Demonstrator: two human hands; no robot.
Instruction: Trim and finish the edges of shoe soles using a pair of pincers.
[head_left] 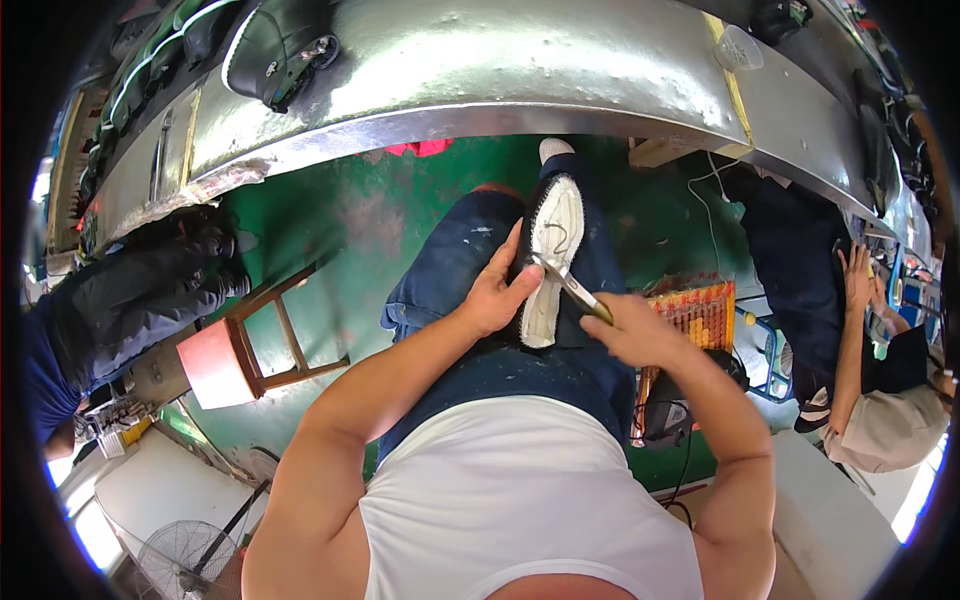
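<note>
A dark shoe upper rests sole side up across my lap, its pale, elongated bottom facing me, with a ragged stitched-looking rim and a dark curved mark. My left hand grips its left side near the middle, the thumb lying on the pale bottom. In my right hand are pliers with a metal head and an olive handle. Their tip touches the shoe's bottom near my left thumb; what the jaws hold, if anything, is too small to make out.
A metal-topped bench runs across ahead, with a black shoe at its left. A red-seated stool and a fan stand left. Beaded-looking orange matting is beside my right leg. Other people sit on both sides.
</note>
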